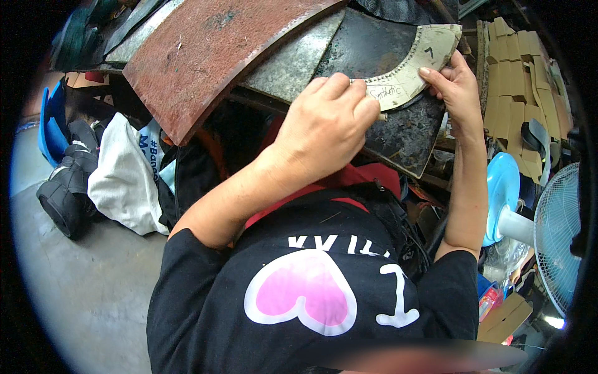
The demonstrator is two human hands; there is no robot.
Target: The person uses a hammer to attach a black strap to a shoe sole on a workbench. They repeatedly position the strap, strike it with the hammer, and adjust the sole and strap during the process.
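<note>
A curved, cream-coloured template [408,82] with handwriting and a row of small marks along its inner edge is held over the dark work surface [367,47]. My right hand [458,87] pinches its right end, thumb on top and fingers behind. My left hand [330,121] is closed in a fist at the template's left end and hides that end. A small light-brown tip sticks out beside the fist; what it belongs to is hidden. Under the template, part of a dark piece shows at its lower edge.
A reddish-brown sheet [218,56] overhangs the table's left side, with a grey sheet [283,68] beside it. Stacked cardboard pieces [507,93] stand to the right, above a blue-based fan [557,230]. A white cloth [124,181] and black bag-like item [65,193] lie left.
</note>
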